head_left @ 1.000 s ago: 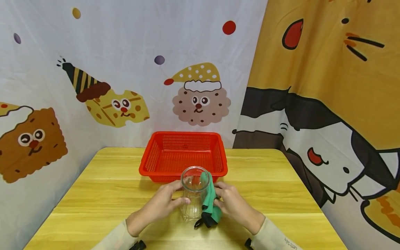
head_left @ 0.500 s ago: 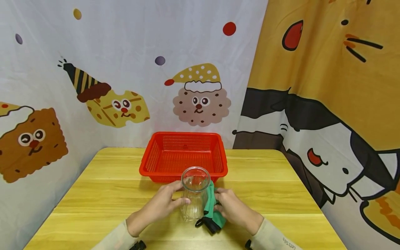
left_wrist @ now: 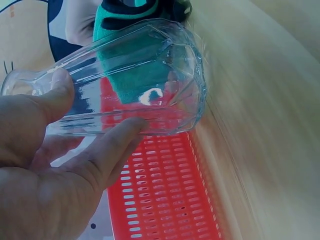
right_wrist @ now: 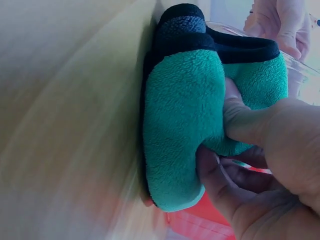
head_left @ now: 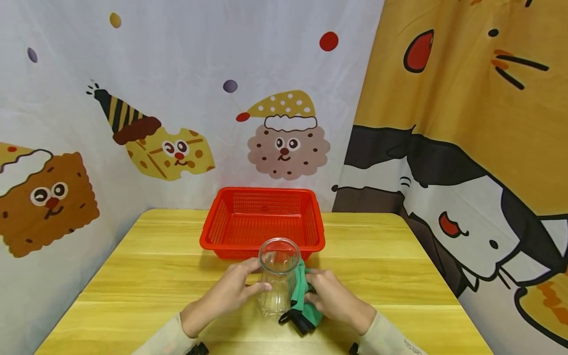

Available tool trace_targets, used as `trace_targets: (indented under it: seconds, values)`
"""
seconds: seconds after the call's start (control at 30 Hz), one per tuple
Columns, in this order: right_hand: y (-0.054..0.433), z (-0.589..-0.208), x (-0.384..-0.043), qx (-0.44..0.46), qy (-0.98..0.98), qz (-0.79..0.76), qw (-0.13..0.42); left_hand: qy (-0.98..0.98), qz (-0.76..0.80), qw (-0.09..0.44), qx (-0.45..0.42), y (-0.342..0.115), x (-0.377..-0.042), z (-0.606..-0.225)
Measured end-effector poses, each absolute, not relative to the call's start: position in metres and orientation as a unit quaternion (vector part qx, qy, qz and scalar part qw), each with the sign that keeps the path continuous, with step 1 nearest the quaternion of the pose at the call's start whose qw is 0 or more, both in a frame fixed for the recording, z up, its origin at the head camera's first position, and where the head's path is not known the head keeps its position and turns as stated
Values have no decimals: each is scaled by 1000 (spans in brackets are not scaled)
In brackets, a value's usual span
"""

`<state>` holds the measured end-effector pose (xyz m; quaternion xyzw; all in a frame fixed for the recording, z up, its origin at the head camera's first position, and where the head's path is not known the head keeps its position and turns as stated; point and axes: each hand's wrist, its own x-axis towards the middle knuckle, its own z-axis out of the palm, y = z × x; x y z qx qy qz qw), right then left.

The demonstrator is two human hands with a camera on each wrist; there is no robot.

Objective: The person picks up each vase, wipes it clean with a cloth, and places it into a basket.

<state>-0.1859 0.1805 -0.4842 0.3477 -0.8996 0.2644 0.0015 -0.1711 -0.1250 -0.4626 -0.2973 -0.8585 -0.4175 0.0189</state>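
Observation:
A clear glass vase (head_left: 277, 283) with a round rim and faceted lower body stands upright on the table. My left hand (head_left: 230, 291) grips it from the left, thumb on the near side and fingers around the far side. In the left wrist view the vase (left_wrist: 150, 75) shows the green cloth through its wall. On the right, my right hand (head_left: 335, 296) pinches a green towel (head_left: 301, 291) with black edging beside the vase. The right wrist view has the towel (right_wrist: 185, 125) folded and bunched between thumb and fingers, its lower part at the tabletop.
Behind the vase, a red perforated plastic basket (head_left: 266, 227) sits on the wooden table (head_left: 377, 261). A white curtain (head_left: 186, 64) with cartoon prints hangs behind the table, and a patterned orange one on the right.
The towel has slid down the vase's right side, and the right hand has shifted slightly along with it. The left hand keeps its hold on the vase.

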Motion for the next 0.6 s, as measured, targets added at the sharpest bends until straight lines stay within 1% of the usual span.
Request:
trace_targets:
  seconds: [0.13,0.3,0.6]
  values:
    - [182,-485,-184,332,-895,296,-12,-860,-416,16,-295,-124,-170,-462]
    - [182,-490,-183,322,-889,324,-13,-861,-417,15,-292,-125,-170,-462]
    - [184,-497,-177,319,-880,351,24,-858,-421,13,-294,-125,-168,-463]
